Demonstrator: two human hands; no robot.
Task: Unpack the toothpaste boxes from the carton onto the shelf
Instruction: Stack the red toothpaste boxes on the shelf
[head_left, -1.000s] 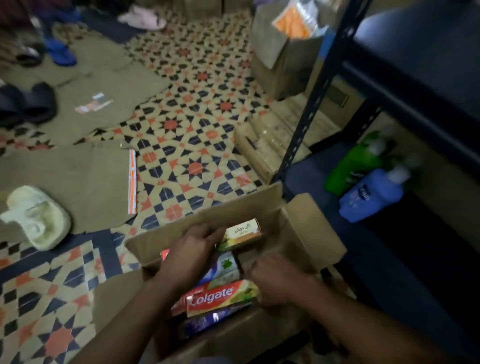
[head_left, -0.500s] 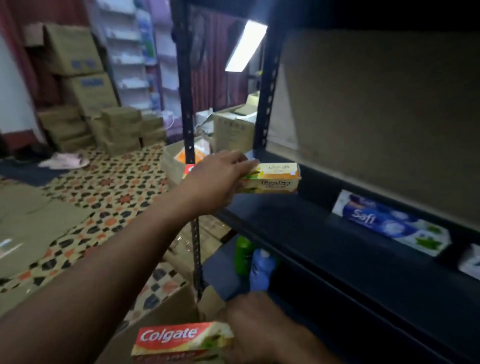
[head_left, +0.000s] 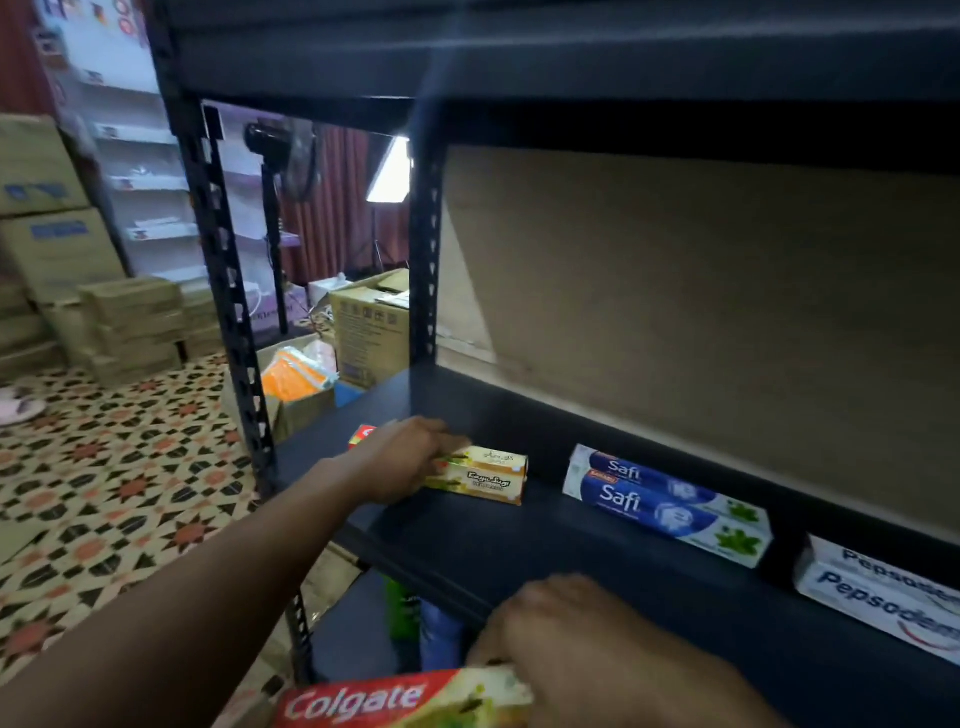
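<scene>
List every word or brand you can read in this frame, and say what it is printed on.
"Colgate": red box under the right hand.
"Safi", twice: blue and white boxes on the shelf.
"Pepsodent", twice, cut off: white boxes.
Yellow box in the left hand: script too blurred.
Carton marks: unreadable.

dark shelf (head_left: 519, 545): yellow box (head_left: 483, 475), safi boxes (head_left: 670, 506), pepsodent boxes (head_left: 883, 592).

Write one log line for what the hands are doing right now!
left hand: setting yellow box on shelf | right hand: holding Colgate box below | Safi boxes: on shelf
</scene>
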